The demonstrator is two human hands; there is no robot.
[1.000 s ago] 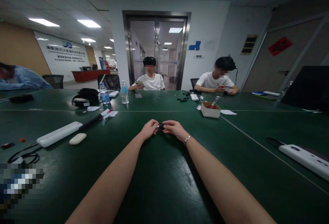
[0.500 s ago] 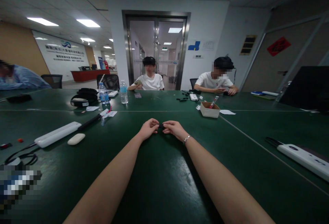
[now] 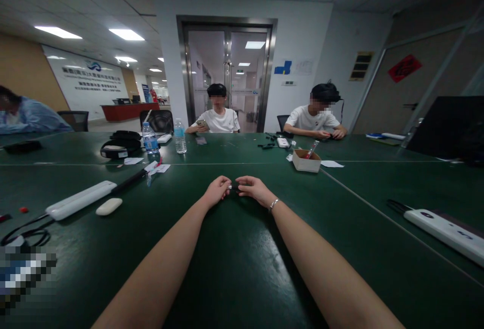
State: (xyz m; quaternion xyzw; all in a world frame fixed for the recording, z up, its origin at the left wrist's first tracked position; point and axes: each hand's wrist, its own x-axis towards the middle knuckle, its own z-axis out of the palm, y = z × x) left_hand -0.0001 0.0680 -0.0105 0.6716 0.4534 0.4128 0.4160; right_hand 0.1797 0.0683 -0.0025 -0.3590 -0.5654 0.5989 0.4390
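Left edge of the green counter point(image 3: 234, 268): a white power strip point(image 3: 79, 200) is lying with its black cable running off toward the edge, and a small white oval object point(image 3: 109, 206) is sitting just beside it. Farther back, black headphones point(image 3: 120, 146) and two water bottles point(image 3: 149, 138) are standing near the centre seam.

Centre: left hand point(image 3: 217, 190) and right hand point(image 3: 253, 189) are meeting fingertip to fingertip over the counter, both forearms stretched forward. Each grip is pressed together, pinching one end of a small dark object point(image 3: 234, 187); a pale metallic tip is showing at the left-hand side. The object is being held just above the counter, between the two hands. A bracelet is hanging at the right wrist.

Change against half a second back: the metallic tip is now showing again beside the left fingers, and the hands are sitting slightly lower in view. Judgement: fine fiddling on the object is continuing, not a release.

Right: a small cardboard box point(image 3: 305, 160) is sitting behind, and a second white power strip point(image 3: 442, 228) is lying near the right edge. Two persons in white shirts are sitting across the counter.
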